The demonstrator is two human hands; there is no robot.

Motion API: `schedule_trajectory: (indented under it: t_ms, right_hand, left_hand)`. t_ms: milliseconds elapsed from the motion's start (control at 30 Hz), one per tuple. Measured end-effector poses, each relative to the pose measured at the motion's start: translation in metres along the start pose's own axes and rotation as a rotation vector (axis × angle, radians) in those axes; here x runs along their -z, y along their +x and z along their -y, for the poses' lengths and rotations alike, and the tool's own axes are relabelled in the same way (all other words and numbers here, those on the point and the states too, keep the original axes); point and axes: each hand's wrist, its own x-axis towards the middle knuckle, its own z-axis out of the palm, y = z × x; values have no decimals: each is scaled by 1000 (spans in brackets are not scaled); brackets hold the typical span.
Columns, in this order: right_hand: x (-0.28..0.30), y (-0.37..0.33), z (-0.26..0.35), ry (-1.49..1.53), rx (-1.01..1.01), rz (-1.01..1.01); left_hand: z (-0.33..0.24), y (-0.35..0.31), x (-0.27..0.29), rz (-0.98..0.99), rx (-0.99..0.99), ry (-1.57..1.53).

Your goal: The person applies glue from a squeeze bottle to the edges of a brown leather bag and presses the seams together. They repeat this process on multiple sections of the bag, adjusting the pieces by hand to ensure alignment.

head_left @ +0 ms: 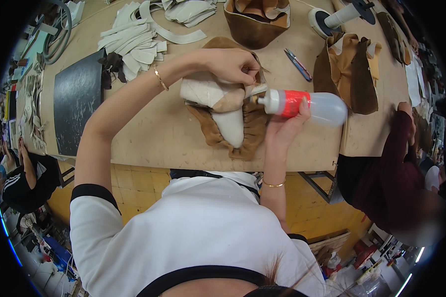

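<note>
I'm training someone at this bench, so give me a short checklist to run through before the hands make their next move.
1. Bottle held in the right hand: ok.
2. Bottle's cap facing the leather piece: ok.
3. Left hand at the leather piece: ok.
4. Liquid coming out: cannot tell, too small to see.
5. Small hand tool clear of both hands: ok.
6. Wrists bare of jewellery: not ok, a bracelet on the left and another on the right.
</note>
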Motion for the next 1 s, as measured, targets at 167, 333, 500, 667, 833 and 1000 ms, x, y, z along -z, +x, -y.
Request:
schedule_trajectory:
  t_ms: [167, 333, 500, 667, 833, 1000]
  right_hand:
    - [0, 19, 14, -665, 545, 132]
    - [-15, 32, 9, -870, 858, 244]
    - [-18, 25, 4, -870, 786, 280]
    - [-20, 22, 1, -840, 815, 319]
    - [-22, 22, 5, -863, 780, 288]
    - [-20, 14, -2, -775, 724, 357]
  left_hand:
    - [1, 9, 5, 95, 121, -61]
    - [4, 4, 3, 57, 71, -60]
    - [4, -1, 2, 52, 115, -54]
    - [1, -4, 0, 24, 74, -108]
    - [1, -4, 3, 52, 98, -66]
    - [2, -3, 2, 36, 77, -84]
